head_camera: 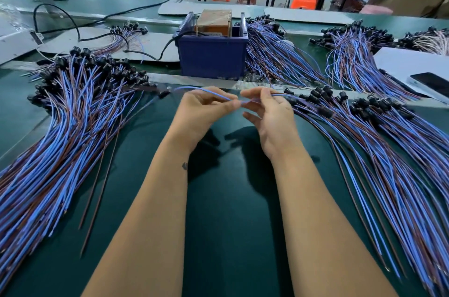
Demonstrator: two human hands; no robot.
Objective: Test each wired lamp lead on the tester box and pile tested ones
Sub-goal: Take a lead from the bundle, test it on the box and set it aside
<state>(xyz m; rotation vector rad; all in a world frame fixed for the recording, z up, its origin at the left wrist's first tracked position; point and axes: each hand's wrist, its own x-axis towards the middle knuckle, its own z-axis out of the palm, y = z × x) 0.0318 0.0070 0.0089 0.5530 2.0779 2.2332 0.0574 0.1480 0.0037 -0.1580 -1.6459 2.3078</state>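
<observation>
above the dark green table (pixel 226 199), near its middle, two bare hands meet over one lamp lead (pixel 206 91). the left hand (pixel 201 112) pinches the blue wire between thumb and curled fingers, and the right hand (pixel 269 114) pinches the same wire just beside it, with the other fingers loosely bent. the fingertips of both hands are almost touching. the lead runs from the hands to the left, and its small black socket (pixel 164 94) hangs at the far end, close to the big pile on the left.

this left pile of leads (pixel 73 126) lies spread like a fan, black sockets away from the person and blue and brown wire ends toward the near edge. a second pile of leads (pixel 376 151) lies on the right side in the same manner, and its sockets are near the right hand.

behind the hands stands a dark blue bin (pixel 211 56) with a brown tester box (pixel 213 22) inside, and a black cable (pixel 150 53) goes out from it to the left. more bundles of leads (pixel 279 53) lie behind and right of the bin. far right, a phone (pixel 430 84) rests on a white sheet (pixel 408 61).
</observation>
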